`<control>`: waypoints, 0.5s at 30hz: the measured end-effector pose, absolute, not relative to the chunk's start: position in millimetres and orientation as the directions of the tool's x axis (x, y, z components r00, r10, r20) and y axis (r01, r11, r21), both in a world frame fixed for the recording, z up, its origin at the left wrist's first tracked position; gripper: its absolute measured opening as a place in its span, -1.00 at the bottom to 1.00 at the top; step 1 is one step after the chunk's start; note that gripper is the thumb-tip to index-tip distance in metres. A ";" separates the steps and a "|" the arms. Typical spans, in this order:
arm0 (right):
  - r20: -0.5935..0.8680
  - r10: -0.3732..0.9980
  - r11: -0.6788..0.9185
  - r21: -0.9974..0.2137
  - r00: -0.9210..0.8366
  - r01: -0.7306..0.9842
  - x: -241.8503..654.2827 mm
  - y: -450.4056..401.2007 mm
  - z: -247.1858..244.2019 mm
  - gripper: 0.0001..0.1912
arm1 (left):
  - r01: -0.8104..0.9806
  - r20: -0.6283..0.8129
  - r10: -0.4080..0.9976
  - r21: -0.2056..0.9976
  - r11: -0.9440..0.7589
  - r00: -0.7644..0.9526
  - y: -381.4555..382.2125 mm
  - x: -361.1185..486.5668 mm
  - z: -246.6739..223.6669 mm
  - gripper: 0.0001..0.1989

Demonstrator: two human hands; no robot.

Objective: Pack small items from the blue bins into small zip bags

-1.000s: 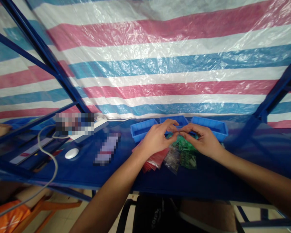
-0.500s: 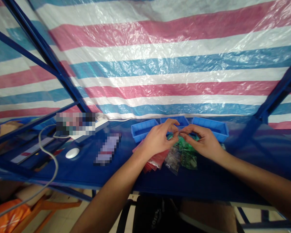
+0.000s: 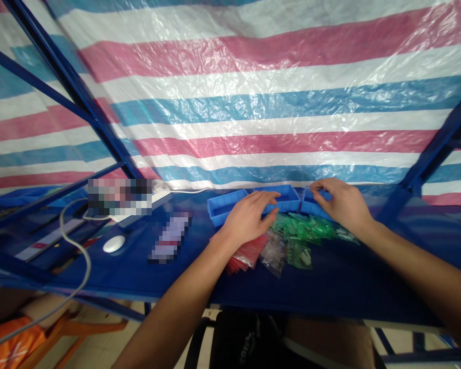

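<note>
My left hand point(image 3: 249, 216) hovers over the red plastic bags point(image 3: 249, 252), thumb and fingers apart, with nothing visible in it. In front of its fingertips stands the middle blue bin point(image 3: 286, 193). My right hand point(image 3: 343, 202) is over the right blue bin point(image 3: 311, 206), thumb and fingertips pinched together; whatever is between them is too small to make out. Between and below my hands lie green plastic bags point(image 3: 311, 227), a clear bag of small parts point(image 3: 273, 253) and a greenish bag with pale pieces point(image 3: 300, 255).
The left blue bin point(image 3: 218, 207) stands beside the middle one. Farther left on the blue table are a phone-like pixelated object point(image 3: 171, 238), a white mouse point(image 3: 114, 244) and a looping grey cable point(image 3: 88, 266). A striped plastic sheet point(image 3: 253, 118) hangs behind.
My hands were together above the green bags and have parted. My right hand moved right, over the right bin; my left hand stayed nearly in place and its fingers opened.
</note>
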State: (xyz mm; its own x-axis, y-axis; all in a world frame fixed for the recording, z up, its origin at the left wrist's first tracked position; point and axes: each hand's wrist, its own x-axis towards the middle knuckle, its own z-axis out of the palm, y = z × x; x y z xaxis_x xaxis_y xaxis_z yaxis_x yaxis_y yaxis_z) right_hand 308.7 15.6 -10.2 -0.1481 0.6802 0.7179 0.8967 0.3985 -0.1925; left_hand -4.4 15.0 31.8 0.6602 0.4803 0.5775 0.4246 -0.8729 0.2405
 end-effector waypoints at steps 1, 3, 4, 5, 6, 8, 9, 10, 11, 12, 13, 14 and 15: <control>0.704 0.695 0.371 -0.173 -0.149 0.912 313.6 19.4 -12.6 -0.79 | 0.424 0.572 0.478 0.237 -0.874 0.667 15.1 -4.7 31.8 -0.63; 0.658 0.739 0.323 -0.156 -0.145 0.933 319.0 23.7 -15.1 -0.79 | 0.414 0.555 0.468 0.229 -0.881 0.688 14.1 -5.2 32.7 -0.67; 0.635 0.760 0.301 -0.154 -0.139 0.941 319.4 24.0 -15.1 -0.76 | 0.405 0.541 0.459 0.225 -0.886 0.704 13.0 -5.3 33.5 -0.68; 0.610 0.781 0.282 -0.154 -0.134 0.947 318.5 23.2 -14.4 -0.73 | 0.393 0.523 0.449 0.222 -0.892 0.724 11.5 -5.4 34.5 -0.69; 0.585 0.801 0.264 -0.155 -0.127 0.952 316.6 21.7 -13.0 -0.70 | 0.377 0.500 0.436 0.221 -0.900 0.748 9.8 -5.4 35.6 -0.69; 0.530 0.841 0.224 -0.158 -0.109 0.962 311.2 17.3 -9.3 -0.64 | 0.335 0.449 0.406 0.230 -0.913 0.796 6.3 -5.1 37.5 -0.65; 0.498 0.862 0.201 -0.157 -0.098 0.967 308.3 15.2 -7.6 -0.61 | 0.317 0.427 0.393 0.240 -0.918 0.815 5.0 -4.8 38.1 -0.64; 0.465 0.881 0.178 -0.153 -0.088 0.972 305.8 13.3 -6.1 -0.59 | 0.304 0.406 0.385 0.251 -0.919 0.828 4.2 -4.6 38.3 -0.62; 0.436 0.896 0.161 -0.146 -0.082 0.976 303.6 11.8 -5.0 -0.56 | 0.299 0.385 0.384 0.262 -0.917 0.839 4.1 -4.4 37.9 -0.60; 0.413 0.907 0.150 -0.136 -0.082 0.979 302.1 10.7 -4.2 -0.53 | 0.300 0.364 0.386 0.272 -0.914 0.848 4.7 -4.2 37.0 -0.58; 0.397 0.914 0.150 -0.125 -0.089 0.981 301.0 9.9 -3.7 -0.51 | 0.305 0.341 0.391 0.281 -0.910 0.855 6.0 -4.0 35.7 -0.57; 0.386 0.917 0.156 -0.116 -0.100 0.981 300.3 9.4 -3.4 -0.49 | 0.312 0.316 0.397 0.286 -0.906 0.862 7.8 -4.0 34.1 -0.58; 0.381 0.918 0.162 -0.109 -0.109 0.981 300.0 9.1 -3.2 -0.47 | 0.317 0.291 0.398 0.289 -0.904 0.870 9.9 -4.0 32.3 -0.60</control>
State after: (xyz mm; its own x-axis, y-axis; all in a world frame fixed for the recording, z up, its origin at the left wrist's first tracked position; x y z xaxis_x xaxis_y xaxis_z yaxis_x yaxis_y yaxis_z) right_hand 300.0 9.1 -3.2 -0.1095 0.9179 0.3815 0.9807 0.1623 -0.1090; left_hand -4.0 9.9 32.3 0.8699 0.3980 0.2914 0.3167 -0.9035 0.2886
